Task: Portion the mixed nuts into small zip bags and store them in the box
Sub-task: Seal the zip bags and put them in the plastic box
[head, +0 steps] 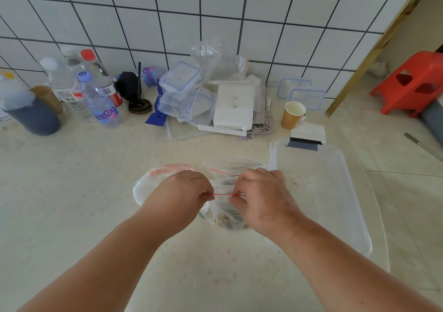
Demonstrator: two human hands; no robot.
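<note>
Currently sealing: left hand [184,191] and right hand [260,199] each pinch an end of the red zip strip on a small zip bag [227,215] of mixed nuts, held just above the worktop [84,179]. Strip runs left-right between the hands. Clear box [318,191] sits open just right of the bag, so the right hand is nearer for the drop-in.

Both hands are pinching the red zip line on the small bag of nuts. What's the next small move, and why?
Probably run the fingers along the red zip strip to finish sealing. The left hand and right hand each pinch one end of it, the small zip bag already holds nuts, and the clear plastic box sits open just to the right, ready for it.
</note>
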